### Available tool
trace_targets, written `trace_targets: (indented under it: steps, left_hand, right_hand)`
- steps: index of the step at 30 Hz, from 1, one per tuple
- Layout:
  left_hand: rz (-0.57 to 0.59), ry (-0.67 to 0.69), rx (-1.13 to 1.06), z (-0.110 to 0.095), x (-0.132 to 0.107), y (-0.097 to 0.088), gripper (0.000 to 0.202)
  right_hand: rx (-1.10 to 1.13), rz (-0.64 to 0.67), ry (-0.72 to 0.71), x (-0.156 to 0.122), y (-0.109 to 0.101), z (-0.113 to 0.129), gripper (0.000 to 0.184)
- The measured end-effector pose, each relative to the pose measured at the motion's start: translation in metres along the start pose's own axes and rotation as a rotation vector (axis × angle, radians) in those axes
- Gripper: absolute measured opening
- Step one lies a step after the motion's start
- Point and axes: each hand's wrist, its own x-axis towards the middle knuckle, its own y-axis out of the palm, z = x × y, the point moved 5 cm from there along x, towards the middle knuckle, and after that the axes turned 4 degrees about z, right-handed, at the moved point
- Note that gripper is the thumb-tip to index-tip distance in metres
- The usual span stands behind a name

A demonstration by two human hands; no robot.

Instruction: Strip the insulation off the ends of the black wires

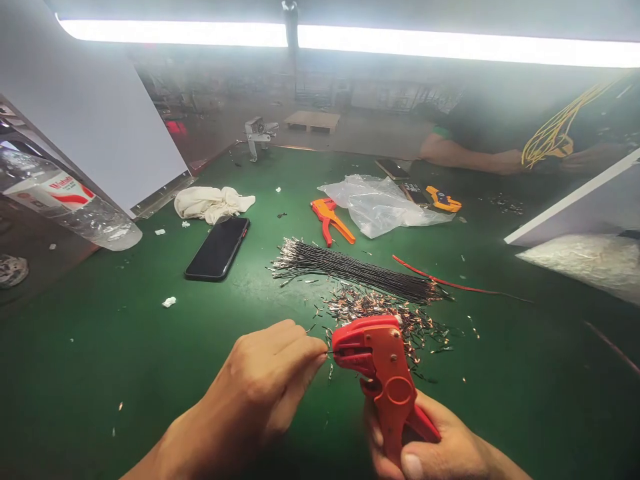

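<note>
My left hand (273, 373) pinches a short black wire (331, 352), whose visible end runs into the jaws of a red and orange wire stripper (387, 373). My right hand (440, 440) is wrapped around the stripper's handles. Just beyond the tool lies a heap of cut wire ends and stripped bits (360, 303), with copper glinting among black insulation. Behind that heap a bundle of black wires (355, 263) lies flat, silvery tips to the left and copper ends to the right. How much wire sits inside my left fingers is hidden.
On the green table (150, 347) lie a phone (219, 249), a white cloth (213, 202), a second wire stripper (331, 220), a plastic bag (375, 203) and a red wire (440, 280). A water bottle (70, 200) leans in at left. Across the table, a person's hands hold yellow wires (547, 137).
</note>
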Motion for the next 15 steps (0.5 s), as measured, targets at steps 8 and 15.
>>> trace_targets:
  steps: [8, 15]
  left_hand:
    - [0.008, -0.064, 0.062, 0.0000, -0.0034, -0.0010, 0.022]
    - [-0.064, -0.062, 0.107, -0.0021, 0.0010, -0.0038, 0.019]
  right_hand:
    - [-0.020, -0.070, 0.049, -0.0065, -0.0042, -0.0012, 0.044]
    - [0.038, -0.049, 0.003, -0.0035, 0.0000, 0.0030, 0.040]
